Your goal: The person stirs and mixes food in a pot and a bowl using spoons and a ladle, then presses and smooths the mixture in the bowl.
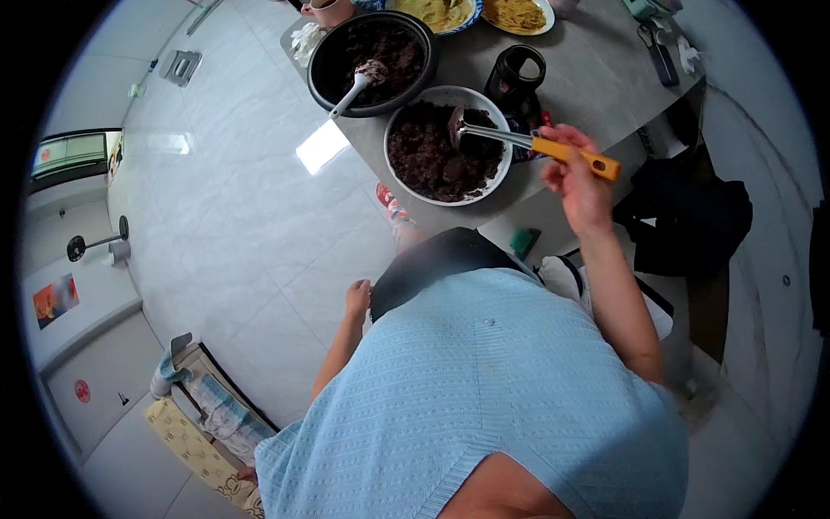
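My right hand (pixel 577 177) holds the orange handle of a metal scoop (pixel 596 164). The scoop's head rests in dark, crumbly food (pixel 432 154) inside a white bowl (pixel 393 177) at the table's corner. Up and to the left of that bowl stands a black pot (pixel 316 73) with similar dark food, and a white spoon (pixel 350 93) leans in it. My left hand (pixel 358 298) hangs low beside my body, its fingers curled near the dark shorts; whether it holds anything is hidden.
Behind the bowls on the grey table (pixel 596 82) are a dark jar (pixel 516 73), a plate of yellow food (pixel 519 16) and a pink cup (pixel 330 10). A black bag or cloth (pixel 692 216) lies at the right. A padded chair (pixel 203 432) stands at lower left.
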Action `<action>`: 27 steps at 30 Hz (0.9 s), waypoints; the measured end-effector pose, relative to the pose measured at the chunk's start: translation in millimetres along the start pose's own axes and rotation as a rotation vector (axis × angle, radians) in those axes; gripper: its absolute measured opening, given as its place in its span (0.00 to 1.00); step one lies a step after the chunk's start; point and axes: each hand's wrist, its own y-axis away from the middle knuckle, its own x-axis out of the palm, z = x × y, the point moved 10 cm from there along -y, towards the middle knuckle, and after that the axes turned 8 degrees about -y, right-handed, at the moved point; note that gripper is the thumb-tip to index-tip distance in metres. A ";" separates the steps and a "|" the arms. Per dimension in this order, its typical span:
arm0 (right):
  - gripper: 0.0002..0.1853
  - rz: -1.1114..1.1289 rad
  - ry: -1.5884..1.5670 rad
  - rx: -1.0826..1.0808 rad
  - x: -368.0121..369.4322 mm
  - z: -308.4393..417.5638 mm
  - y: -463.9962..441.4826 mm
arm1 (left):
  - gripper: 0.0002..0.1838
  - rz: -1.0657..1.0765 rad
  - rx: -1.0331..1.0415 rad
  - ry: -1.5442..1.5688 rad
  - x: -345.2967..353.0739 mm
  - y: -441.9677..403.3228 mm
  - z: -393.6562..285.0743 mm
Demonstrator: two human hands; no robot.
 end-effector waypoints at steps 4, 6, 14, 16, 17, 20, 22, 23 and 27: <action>0.07 -0.247 0.055 0.078 -14.2 -31.7 -20.5 | 0.19 -0.020 -0.037 0.070 -1.8 4.0 -6.6; 0.07 -0.225 -0.004 0.062 -6.7 -18.8 -20.3 | 0.19 -0.022 -0.048 0.112 -3.8 5.3 -9.8; 0.08 -0.058 0.023 0.037 2.3 30.3 -10.4 | 0.20 -0.064 0.055 -0.029 -5.1 -13.2 19.9; 0.08 -0.058 0.149 0.030 1.5 29.4 -11.6 | 0.20 -0.050 0.021 -0.033 -5.7 -8.1 15.3; 0.08 -0.059 0.150 0.032 1.7 27.9 -11.9 | 0.20 -0.038 -0.012 -0.038 -6.0 -5.7 14.6; 0.07 -0.078 0.379 0.055 3.5 23.1 -14.7 | 0.20 -0.014 -0.064 0.043 -6.1 -0.8 6.8; 0.06 -0.027 0.611 -0.068 19.3 31.8 -19.2 | 0.20 0.000 -0.084 0.055 -6.6 -0.6 3.7; 0.06 -0.028 0.612 -0.066 17.5 30.8 -21.6 | 0.20 0.014 -0.099 0.067 -5.5 -0.2 2.2; 0.07 -0.003 0.576 0.063 8.8 9.6 -43.1 | 0.20 0.016 -0.109 0.129 -0.2 -4.4 9.9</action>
